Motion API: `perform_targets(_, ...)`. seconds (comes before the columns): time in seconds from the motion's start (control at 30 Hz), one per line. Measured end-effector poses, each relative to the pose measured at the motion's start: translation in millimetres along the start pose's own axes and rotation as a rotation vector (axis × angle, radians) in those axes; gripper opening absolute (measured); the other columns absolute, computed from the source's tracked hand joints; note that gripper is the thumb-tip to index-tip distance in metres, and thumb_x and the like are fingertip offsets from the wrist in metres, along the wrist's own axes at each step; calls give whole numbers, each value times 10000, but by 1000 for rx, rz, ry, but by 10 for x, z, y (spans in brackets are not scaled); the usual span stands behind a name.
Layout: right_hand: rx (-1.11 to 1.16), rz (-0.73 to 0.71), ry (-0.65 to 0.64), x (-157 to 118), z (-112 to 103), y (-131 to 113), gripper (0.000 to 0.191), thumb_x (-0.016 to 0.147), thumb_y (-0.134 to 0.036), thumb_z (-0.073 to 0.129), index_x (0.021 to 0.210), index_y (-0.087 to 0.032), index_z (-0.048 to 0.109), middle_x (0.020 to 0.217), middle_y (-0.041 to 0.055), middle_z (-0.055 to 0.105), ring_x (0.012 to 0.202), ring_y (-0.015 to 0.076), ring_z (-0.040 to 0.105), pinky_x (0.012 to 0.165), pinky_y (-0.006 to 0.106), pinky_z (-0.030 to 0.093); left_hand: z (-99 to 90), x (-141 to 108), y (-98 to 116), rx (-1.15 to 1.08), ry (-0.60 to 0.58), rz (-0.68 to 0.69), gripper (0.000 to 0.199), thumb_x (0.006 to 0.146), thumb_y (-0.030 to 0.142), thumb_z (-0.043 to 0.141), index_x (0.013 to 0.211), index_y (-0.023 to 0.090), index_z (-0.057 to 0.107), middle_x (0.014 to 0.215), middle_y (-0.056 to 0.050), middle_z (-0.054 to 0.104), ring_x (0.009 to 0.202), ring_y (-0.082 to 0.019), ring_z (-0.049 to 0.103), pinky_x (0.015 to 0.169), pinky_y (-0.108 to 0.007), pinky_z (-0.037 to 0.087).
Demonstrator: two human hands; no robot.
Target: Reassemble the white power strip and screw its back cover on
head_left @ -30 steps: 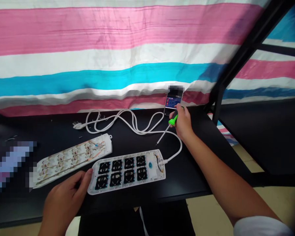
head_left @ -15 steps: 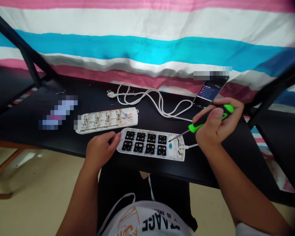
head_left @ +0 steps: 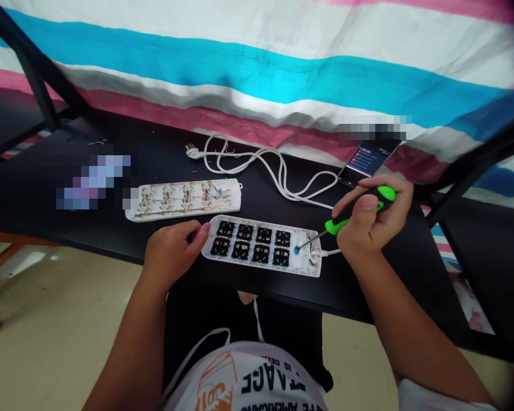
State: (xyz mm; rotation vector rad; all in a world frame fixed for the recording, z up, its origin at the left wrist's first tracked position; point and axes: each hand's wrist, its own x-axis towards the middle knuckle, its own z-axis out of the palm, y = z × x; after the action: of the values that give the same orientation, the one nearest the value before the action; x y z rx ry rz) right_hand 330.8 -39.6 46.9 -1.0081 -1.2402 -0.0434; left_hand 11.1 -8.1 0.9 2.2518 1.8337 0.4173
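My right hand [head_left: 370,222] is wrapped around the black and green handle of a screwdriver [head_left: 340,218]. The tip of its shaft rests at a blue spot near the right end of an opened power strip half [head_left: 294,264]. Black socket inserts fill most of this white shell, and a white cord leaves its right end. My left hand [head_left: 175,245] is closed at the shell's left end, thumb and finger at its edge; the other fingers are curled and partly hidden. Behind lies the other power strip half [head_left: 235,197], with metal contact strips and copper-coloured wires showing.
Coiled across the back of the black table [head_left: 89,228] is the white power cord [head_left: 282,177] with its plug [head_left: 192,150]. A phone [head_left: 366,162] with a lit screen leans at the back right. A blurred-out object lies on the left. Striped cloth [head_left: 257,68] hangs behind.
The screwdriver tip has shifted slightly right and down across the shell to the blue spot. My left hand stays at the shell's left end. The whole view has tilted slightly.
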Motion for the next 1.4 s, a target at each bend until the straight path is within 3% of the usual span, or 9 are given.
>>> perform_targets(0.23, 31, -55, -109, -4, 8, 47, 229, 961, -457, 627, 1099, -277, 594, 598, -54, 519, 459, 143, 515, 509, 327, 402, 10, -9, -2, -6, 26, 16, 483, 980, 530, 457, 629, 209, 545, 564, 9, 505, 555, -141, 455, 599, -298, 252)
perform_targets(0.57, 24, 139, 127, 127, -35, 83, 227, 959, -507, 607, 978, -285, 564, 586, -56, 501, 414, 136, 470, 427, 299, 365, 19, -17, 11, -18, 48, 40, 486, 991, 500, 475, 608, 205, 524, 549, 6, 499, 554, -142, 452, 594, -306, 247)
perform_targets(0.77, 277, 723, 125, 149, 52, 107, 211, 867, -355, 688, 996, -256, 553, 635, -51, 547, 471, 127, 488, 362, 228, 378, -11, -33, 14, -166, 66, 82, 419, 1032, 433, 431, 709, 213, 580, 692, -33, 636, 655, -174, 553, 636, -316, 340)
perform_targets(0.83, 287, 809, 97, 110, 67, 173, 270, 796, -305, 768, 993, -275, 587, 673, -37, 566, 513, 136, 514, 341, 215, 376, -23, -47, -25, -251, 108, 80, 360, 1044, 393, 403, 833, 210, 630, 804, -50, 684, 741, -182, 609, 700, -312, 422)
perform_targets(0.93, 181, 782, 54, 27, 58, 325, 351, 726, -277, 853, 1000, -314, 637, 753, -19, 594, 539, 142, 530, 309, 212, 385, -69, -79, -160, -232, 243, 91, 263, 1033, 378, 441, 1004, 205, 638, 1015, -90, 689, 965, -215, 639, 850, -338, 500)
perform_targets(1.0, 106, 745, 48, -14, 47, 408, 379, 705, -263, 875, 1008, -315, 652, 795, -13, 600, 542, 136, 538, 303, 208, 400, -141, -86, -299, -156, 339, 136, 229, 991, 393, 549, 1097, 207, 630, 1168, -118, 652, 1150, -259, 593, 988, -399, 493)
perform_targets(1.07, 114, 757, 54, -27, 46, 446, 385, 711, -270, 873, 1023, -311, 650, 789, -15, 601, 534, 136, 538, 296, 207, 392, -249, -50, -456, -85, 365, 184, 382, 949, 432, 632, 1256, 207, 589, 1328, -141, 592, 1290, -288, 526, 1137, -463, 416)
perform_targets(1.27, 381, 955, 40, -5, 100, 407, 275, 782, -309, 807, 970, -247, 617, 742, -24, 636, 492, 116, 560, 369, 226, 470, -526, 381, -824, 121, 93, 270, 1019, 737, 659, 798, 1538, 165, 406, 1599, -205, 392, 1512, -377, 338, 1271, -526, 242)
perform_targets(1.4, 438, 947, -18, -60, 144, 388, 336, 777, -341, 813, 999, -236, 584, 774, -36, 670, 515, 112, 610, 453, 243, 554, -558, 684, -945, 86, -174, 163, 1177, 701, 717, 777, 1612, 142, 303, 1648, -213, 357, 1511, -408, 359, 1261, -535, 274)
